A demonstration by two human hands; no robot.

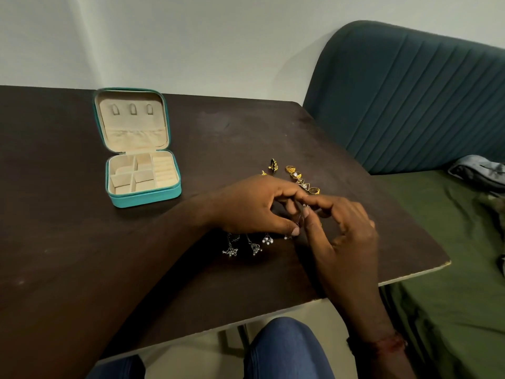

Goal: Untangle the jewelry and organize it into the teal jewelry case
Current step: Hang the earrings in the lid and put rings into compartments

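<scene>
1. A dark brown wooden table [68,214] is filling the left and middle of the view. Its top is showing pale scuffs, and its near right edge is showing a light, worn trim.
2. A plain off-white wall [218,36] is standing behind the table.
3. A teal sofa backrest [410,99] with stitched vertical channels is rising to the right, just beyond the table's far right corner.
4. An olive-green cover [451,255] is lying wrinkled over the seat beside the table.
5. A crumpled grey cloth [478,170] is resting on that cover at the right edge, near the foot of the backrest.
6. A knee in blue jeans [287,348] is showing below the table's near edge, over a pale floor [207,348].
</scene>
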